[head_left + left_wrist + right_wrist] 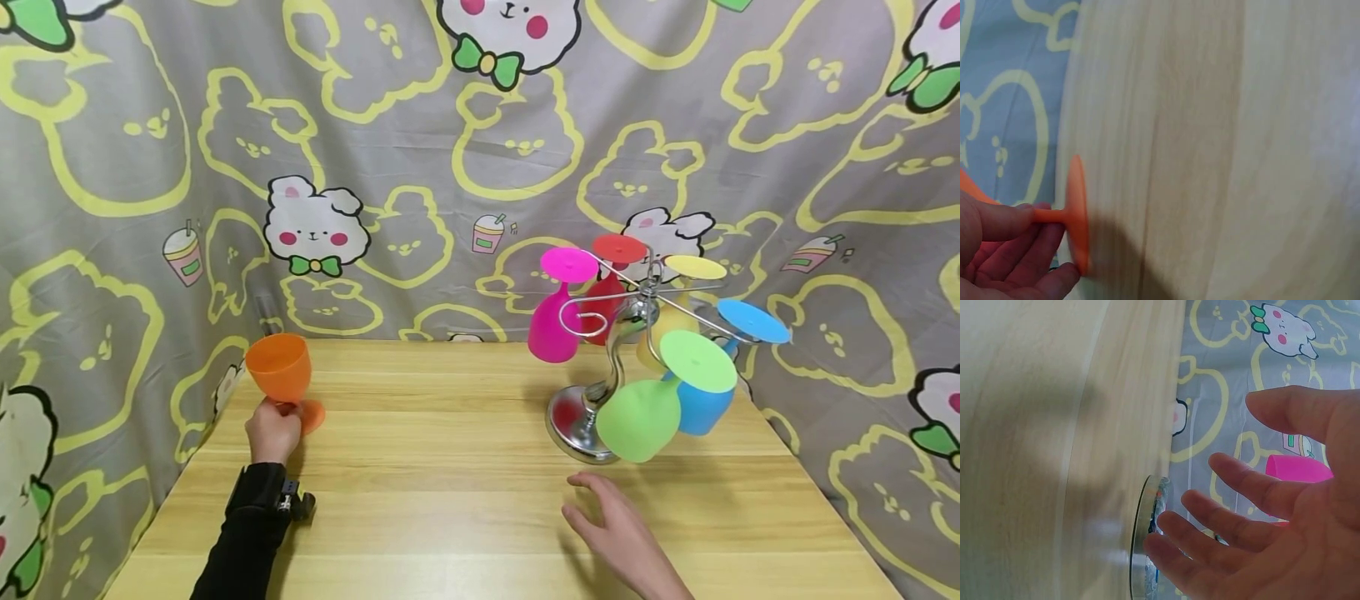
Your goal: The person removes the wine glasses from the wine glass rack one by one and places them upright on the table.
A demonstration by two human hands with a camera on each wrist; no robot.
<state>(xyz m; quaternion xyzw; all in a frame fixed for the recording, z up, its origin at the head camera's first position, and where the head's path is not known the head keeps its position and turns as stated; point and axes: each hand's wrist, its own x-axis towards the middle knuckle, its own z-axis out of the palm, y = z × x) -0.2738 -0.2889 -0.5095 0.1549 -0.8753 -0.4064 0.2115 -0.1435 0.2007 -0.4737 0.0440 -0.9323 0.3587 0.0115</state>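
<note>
At the table's left side my left hand (pixel 274 432) pinches the stem of an orange goblet (pixel 280 367), bowl upward. The left wrist view shows thumb and fingers on the stem, next to the round orange foot (pixel 1077 215); most of the bowl is out of that view. My right hand (pixel 611 529) holds nothing, its fingers loosely spread in front of a metal stemware rack (pixel 615 354). From the rack hang upside-down goblets: magenta (pixel 553 329), red (pixel 602 304), yellow (pixel 678 321), blue (pixel 707 404) and green (pixel 641 421). The green one is closest to my right hand.
The rack's round chrome base (pixel 581 425) stands on the right half of the wooden table (pixel 435 467). A patterned grey curtain (pixel 405 167) rises behind the table and along both sides. One wire loop (pixel 583 323) of the rack points left.
</note>
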